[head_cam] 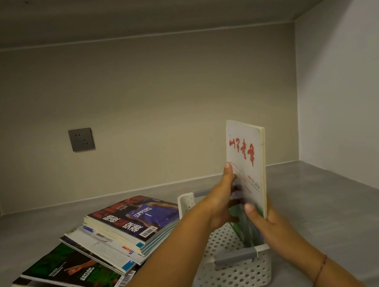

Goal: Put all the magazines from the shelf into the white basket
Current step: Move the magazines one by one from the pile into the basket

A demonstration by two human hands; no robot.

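Both hands hold one white magazine (pixel 247 158) with red lettering upright over the white basket (pixel 233 276), so the step in hand looks like lowering it in. The left hand (pixel 223 202) presses its thumb and fingers on the cover's near edge, and the right hand (pixel 263 218) pinches the lower corner, thumb on the front. The basket stands on the grey shelf (pixel 344 205), just right of the stack of magazines (pixel 114 241) that lies fanned out and leaning, a purple-jersey cover on top and a dark green cover lowest. The next move calls for sliding the magazine down along the basket's right wall, then reaching left for the top of the stack. Something green already stands inside the basket, probably another magazine, though the hands and blur hide most of it. The magazine's bottom edge and the right fingers behind it are hidden too.
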